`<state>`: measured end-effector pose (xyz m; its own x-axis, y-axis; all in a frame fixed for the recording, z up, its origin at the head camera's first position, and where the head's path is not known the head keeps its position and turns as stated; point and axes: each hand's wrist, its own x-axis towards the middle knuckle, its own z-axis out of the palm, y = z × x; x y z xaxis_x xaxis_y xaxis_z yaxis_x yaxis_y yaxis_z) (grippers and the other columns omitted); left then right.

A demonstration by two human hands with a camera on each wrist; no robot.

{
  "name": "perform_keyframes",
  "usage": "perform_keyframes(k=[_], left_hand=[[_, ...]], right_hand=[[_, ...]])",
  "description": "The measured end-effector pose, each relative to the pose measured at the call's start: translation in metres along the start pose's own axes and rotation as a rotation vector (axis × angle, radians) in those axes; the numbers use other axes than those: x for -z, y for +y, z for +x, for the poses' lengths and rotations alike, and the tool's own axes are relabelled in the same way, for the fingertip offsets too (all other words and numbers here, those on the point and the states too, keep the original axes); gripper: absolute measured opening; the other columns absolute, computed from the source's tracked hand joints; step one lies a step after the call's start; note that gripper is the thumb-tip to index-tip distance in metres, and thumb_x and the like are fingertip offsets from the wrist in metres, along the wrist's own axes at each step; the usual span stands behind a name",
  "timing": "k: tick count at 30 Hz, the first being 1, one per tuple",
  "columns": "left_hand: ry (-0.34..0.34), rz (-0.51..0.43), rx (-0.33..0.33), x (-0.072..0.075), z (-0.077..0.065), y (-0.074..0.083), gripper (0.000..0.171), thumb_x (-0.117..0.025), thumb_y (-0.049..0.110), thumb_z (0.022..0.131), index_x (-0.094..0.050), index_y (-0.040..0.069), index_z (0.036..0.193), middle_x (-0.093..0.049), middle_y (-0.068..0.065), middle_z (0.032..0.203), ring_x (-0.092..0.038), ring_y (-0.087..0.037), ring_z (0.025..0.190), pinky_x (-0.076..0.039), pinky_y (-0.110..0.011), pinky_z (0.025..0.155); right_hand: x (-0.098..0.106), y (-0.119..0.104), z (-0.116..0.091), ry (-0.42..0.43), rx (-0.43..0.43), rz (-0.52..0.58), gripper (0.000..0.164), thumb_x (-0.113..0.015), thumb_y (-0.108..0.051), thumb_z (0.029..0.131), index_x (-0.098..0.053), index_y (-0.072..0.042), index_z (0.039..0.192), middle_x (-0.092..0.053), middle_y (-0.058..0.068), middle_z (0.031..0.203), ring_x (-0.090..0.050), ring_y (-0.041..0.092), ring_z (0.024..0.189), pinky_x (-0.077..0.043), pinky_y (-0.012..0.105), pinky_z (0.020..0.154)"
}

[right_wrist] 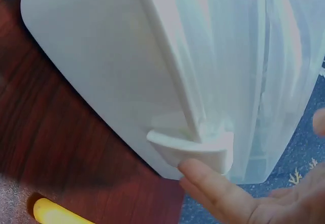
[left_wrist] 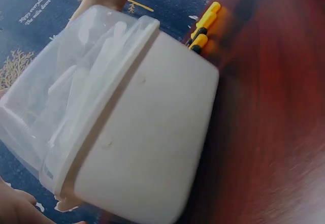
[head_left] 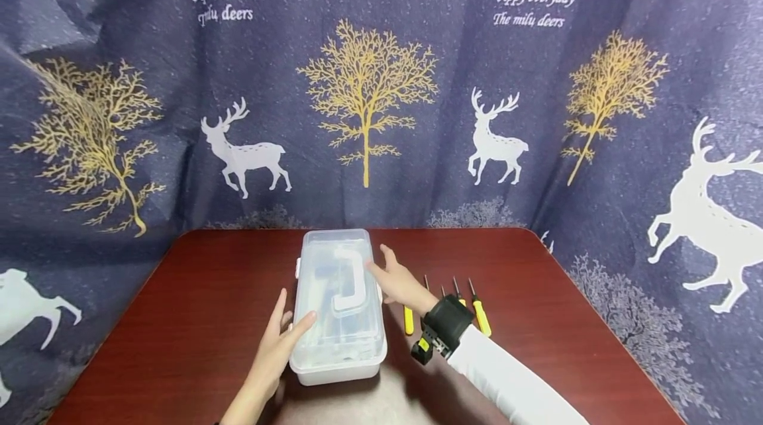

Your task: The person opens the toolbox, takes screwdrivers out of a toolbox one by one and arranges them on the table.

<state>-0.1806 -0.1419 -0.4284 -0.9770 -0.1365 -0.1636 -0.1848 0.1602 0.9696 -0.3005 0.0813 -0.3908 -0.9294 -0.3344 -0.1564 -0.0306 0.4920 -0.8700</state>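
A white storage box (head_left: pixel 340 375) with a clear lid (head_left: pixel 312 345) and a white folding handle (head_left: pixel 359 279) stands lengthwise on the table. The left hand (head_left: pixel 275 349) is at the box's near left side, its thumb extended over the lid's edge and its fingers along the wall. At the right side, the right hand (head_left: pixel 405 286) has its thumb above the lid. In the right wrist view, a fingertip (right_wrist: pixel 195 170) is right at a white side latch (right_wrist: pixel 193 150). Pale shapes show dimly through the lid; what they are is blurred.
Several screwdrivers with yellow handles (head_left: pixel 481 320) lie on the red-brown table (head_left: pixel 208 319) right of the box, partly behind the right wrist. A dark blue curtain (head_left: pixel 393 206) with deer and trees hangs behind the table's far edge.
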Motion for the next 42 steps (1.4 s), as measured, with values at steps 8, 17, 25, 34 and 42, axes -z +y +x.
perform_keyframes(k=[8, 17, 25, 34, 42], left_hand=[[-0.02, -0.018, 0.017, -0.006, -0.012, -0.013, 0.08, -0.057, 0.046, 0.093, -0.011, 0.024, 0.156, -0.013, -0.023, 0.16, -0.019, -0.047, 0.144, -0.031, -0.066, 0.108], [0.012, 0.037, -0.01, -0.002, -0.01, -0.018, 0.074, -0.057, 0.047, 0.093, -0.022, 0.024, 0.154, -0.022, -0.021, 0.158, -0.033, -0.045, 0.139, -0.042, -0.059, 0.103], [0.018, -0.001, -0.02, -0.003, -0.01, -0.019, 0.071, -0.058, 0.043, 0.094, -0.024, 0.024, 0.153, -0.023, -0.022, 0.158, -0.034, -0.043, 0.139, -0.044, -0.058, 0.103], [0.008, -0.024, -0.004, -0.003, -0.008, -0.018, 0.07, -0.057, 0.041, 0.095, -0.024, 0.023, 0.153, -0.027, -0.026, 0.154, -0.049, -0.037, 0.127, -0.056, -0.049, 0.088], [-0.002, -0.001, -0.006, 0.002, -0.006, -0.017, 0.07, -0.054, 0.045, 0.095, -0.022, 0.023, 0.154, -0.025, -0.025, 0.155, -0.044, -0.044, 0.132, -0.054, -0.054, 0.089]], right_hand=[[-0.005, 0.017, 0.001, -0.027, 0.046, 0.11, 0.075, -0.063, -0.038, 0.09, -0.023, -0.028, 0.152, -0.061, 0.023, 0.124, -0.064, 0.03, 0.108, -0.059, 0.045, 0.077], [-0.007, 0.024, 0.003, -0.03, 0.069, 0.214, 0.072, -0.066, -0.039, 0.088, -0.031, -0.03, 0.15, -0.067, 0.018, 0.115, -0.067, 0.025, 0.105, -0.059, 0.047, 0.077], [-0.007, 0.025, 0.004, -0.024, 0.074, 0.235, 0.071, -0.067, -0.035, 0.089, -0.032, -0.03, 0.15, -0.067, 0.019, 0.116, -0.066, 0.026, 0.106, -0.059, 0.049, 0.077], [-0.005, 0.023, 0.004, -0.025, 0.062, 0.247, 0.07, -0.068, -0.038, 0.088, -0.033, -0.032, 0.148, -0.066, 0.019, 0.119, -0.066, 0.027, 0.107, -0.059, 0.047, 0.078], [-0.009, 0.021, 0.007, -0.007, 0.049, 0.263, 0.07, -0.07, -0.036, 0.086, -0.035, -0.032, 0.148, -0.069, 0.019, 0.113, -0.068, 0.023, 0.101, -0.059, 0.048, 0.077]])
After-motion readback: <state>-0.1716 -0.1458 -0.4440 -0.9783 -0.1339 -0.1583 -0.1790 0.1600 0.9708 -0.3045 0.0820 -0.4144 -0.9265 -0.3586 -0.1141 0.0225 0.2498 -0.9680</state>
